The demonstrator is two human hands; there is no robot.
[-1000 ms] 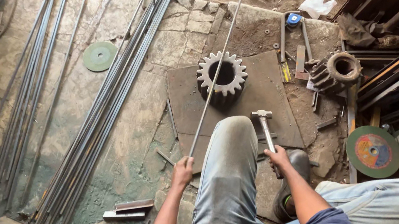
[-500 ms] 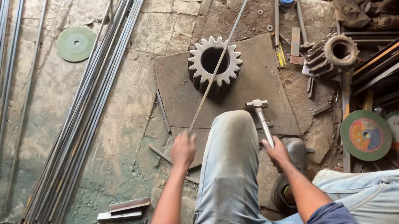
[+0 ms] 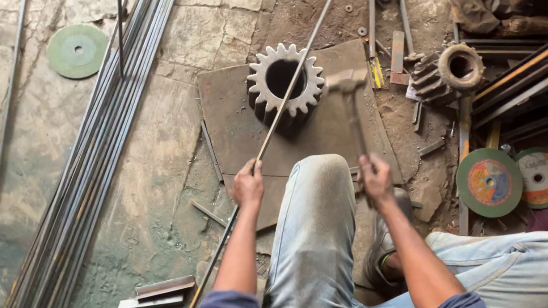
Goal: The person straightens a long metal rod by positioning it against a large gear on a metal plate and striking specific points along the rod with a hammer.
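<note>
hands on rod and hammer

left hand [image 3: 247, 186] was seen closed around a thin steel rod [image 3: 292, 85], which was laid across a toothed gear [image 3: 285, 86] on a metal plate [image 3: 232, 120]. right hand [image 3: 375, 178] was clenched on a hammer [image 3: 351, 101], raised beside the gear.

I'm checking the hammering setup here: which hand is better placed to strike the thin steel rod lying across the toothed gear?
Right. The right hand grips the metal hammer, its head raised beside the large toothed gear wheel. The left hand is occupied gripping the long thin steel rod, steadying it over the gear.
</note>
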